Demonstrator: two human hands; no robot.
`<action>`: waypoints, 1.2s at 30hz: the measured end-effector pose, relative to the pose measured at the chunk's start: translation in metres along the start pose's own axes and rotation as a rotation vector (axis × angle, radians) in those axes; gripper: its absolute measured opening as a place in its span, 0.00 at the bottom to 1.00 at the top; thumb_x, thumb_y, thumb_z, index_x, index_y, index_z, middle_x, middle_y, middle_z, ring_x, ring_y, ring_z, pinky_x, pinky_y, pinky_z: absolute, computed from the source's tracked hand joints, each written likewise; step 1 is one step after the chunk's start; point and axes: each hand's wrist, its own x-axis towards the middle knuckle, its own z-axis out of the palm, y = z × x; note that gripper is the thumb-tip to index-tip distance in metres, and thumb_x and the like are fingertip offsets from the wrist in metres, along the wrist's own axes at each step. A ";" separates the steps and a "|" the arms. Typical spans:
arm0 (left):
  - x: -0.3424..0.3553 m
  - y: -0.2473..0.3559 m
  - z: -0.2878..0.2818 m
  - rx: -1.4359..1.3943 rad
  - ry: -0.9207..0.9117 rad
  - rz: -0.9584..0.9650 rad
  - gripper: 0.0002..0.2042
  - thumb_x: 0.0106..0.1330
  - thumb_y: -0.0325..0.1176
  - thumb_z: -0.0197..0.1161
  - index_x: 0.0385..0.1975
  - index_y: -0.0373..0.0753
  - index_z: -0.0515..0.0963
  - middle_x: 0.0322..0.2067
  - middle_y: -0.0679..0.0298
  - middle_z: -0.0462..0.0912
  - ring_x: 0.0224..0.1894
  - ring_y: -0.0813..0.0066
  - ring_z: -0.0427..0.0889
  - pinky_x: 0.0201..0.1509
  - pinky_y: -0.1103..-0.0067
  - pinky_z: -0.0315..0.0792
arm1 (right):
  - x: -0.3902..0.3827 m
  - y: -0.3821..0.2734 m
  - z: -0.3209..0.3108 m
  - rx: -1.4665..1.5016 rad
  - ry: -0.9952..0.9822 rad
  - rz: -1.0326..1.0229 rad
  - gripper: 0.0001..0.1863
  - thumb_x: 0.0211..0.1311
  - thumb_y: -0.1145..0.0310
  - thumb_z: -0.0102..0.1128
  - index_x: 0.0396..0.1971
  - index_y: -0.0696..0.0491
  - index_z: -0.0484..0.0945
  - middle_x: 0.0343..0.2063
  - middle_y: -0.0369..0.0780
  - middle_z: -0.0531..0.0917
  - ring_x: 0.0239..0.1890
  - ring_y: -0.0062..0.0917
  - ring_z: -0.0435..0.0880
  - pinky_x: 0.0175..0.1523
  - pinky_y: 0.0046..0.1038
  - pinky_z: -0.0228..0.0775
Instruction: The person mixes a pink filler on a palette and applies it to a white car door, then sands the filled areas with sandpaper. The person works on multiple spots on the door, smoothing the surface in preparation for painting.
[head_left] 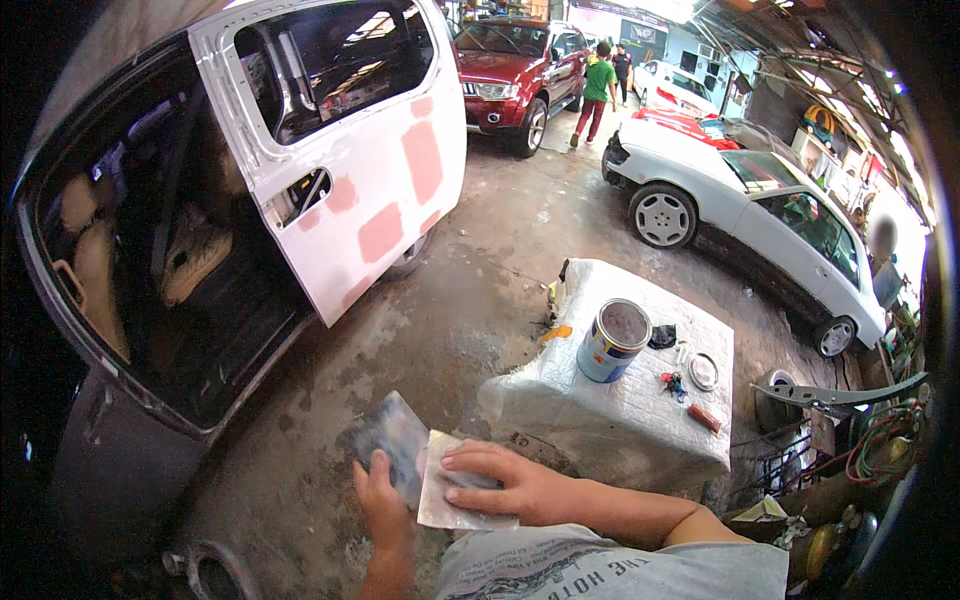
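Note:
Low in the view, in front of my grey shirt, I hold two flat pieces against each other. My left hand (382, 500) grips a thin, smeared grey sheet (393, 435) with the thumb across its face. The fingers of my right hand (490, 482) wrap over a pale, off-white square piece (437, 470), which overlaps the sheet's right edge. Motion blurs the grey sheet a little, and I cannot tell what either piece is made of. Ahead to the left stands an open white car door (345, 200) with several pinkish filler patches.
Right of my hands, a white-covered table (650, 290) bears a large open can (607, 345), a round lid (703, 371) and a red tube (704, 418). A white car (760, 215) and a red SUV (505, 75) stand beyond. A person in green (597, 90) walks farther back.

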 end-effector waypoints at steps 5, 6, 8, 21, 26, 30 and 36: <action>-0.019 -0.026 -0.003 -0.365 -0.030 -0.201 0.18 0.71 0.35 0.53 0.58 0.35 0.68 0.48 0.56 0.77 0.49 0.60 0.81 0.51 0.64 0.77 | -0.011 0.019 0.021 0.043 -0.030 -0.032 0.29 0.64 0.77 0.59 0.65 0.41 0.73 0.64 0.50 0.66 0.69 0.49 0.64 0.72 0.47 0.55; -0.020 -0.029 -0.005 -0.340 0.018 -0.231 0.18 0.71 0.35 0.53 0.57 0.36 0.68 0.49 0.56 0.77 0.49 0.60 0.81 0.51 0.64 0.77 | -0.017 0.026 0.028 0.018 -0.025 -0.004 0.32 0.60 0.79 0.63 0.65 0.41 0.73 0.64 0.51 0.66 0.68 0.48 0.64 0.72 0.45 0.57; -0.022 -0.035 -0.008 -0.328 0.082 -0.238 0.18 0.71 0.36 0.54 0.58 0.36 0.69 0.51 0.56 0.77 0.52 0.59 0.80 0.54 0.63 0.76 | -0.030 0.044 0.039 0.059 -0.019 0.094 0.35 0.56 0.79 0.65 0.66 0.41 0.73 0.64 0.50 0.66 0.67 0.48 0.65 0.71 0.44 0.58; 0.000 -0.001 -0.054 -0.382 0.090 -0.161 0.25 0.74 0.48 0.56 0.63 0.38 0.67 0.57 0.60 0.76 0.58 0.62 0.76 0.63 0.63 0.69 | -0.083 0.113 0.048 0.259 0.173 0.757 0.18 0.65 0.80 0.56 0.54 0.57 0.71 0.48 0.40 0.78 0.56 0.28 0.75 0.61 0.28 0.67; -0.009 -0.038 -0.075 -0.404 -0.020 -0.351 0.24 0.73 0.48 0.58 0.62 0.40 0.69 0.54 0.63 0.79 0.56 0.65 0.78 0.61 0.66 0.71 | -0.045 0.096 0.036 0.720 0.462 0.900 0.17 0.67 0.73 0.61 0.52 0.59 0.71 0.42 0.36 0.78 0.46 0.20 0.76 0.52 0.24 0.68; -0.024 -0.065 -0.086 -0.346 -0.097 -0.425 0.21 0.72 0.43 0.60 0.60 0.41 0.70 0.53 0.62 0.80 0.55 0.65 0.79 0.60 0.67 0.73 | -0.042 0.101 0.037 0.885 0.475 0.977 0.17 0.67 0.67 0.62 0.51 0.59 0.72 0.39 0.34 0.78 0.41 0.17 0.76 0.47 0.22 0.69; -0.040 -0.079 -0.080 -0.355 -0.161 -0.554 0.18 0.74 0.38 0.57 0.59 0.38 0.70 0.51 0.60 0.80 0.52 0.64 0.81 0.57 0.66 0.76 | -0.015 0.096 0.035 1.022 0.420 0.995 0.15 0.68 0.64 0.62 0.47 0.57 0.74 0.37 0.34 0.79 0.39 0.15 0.76 0.45 0.21 0.69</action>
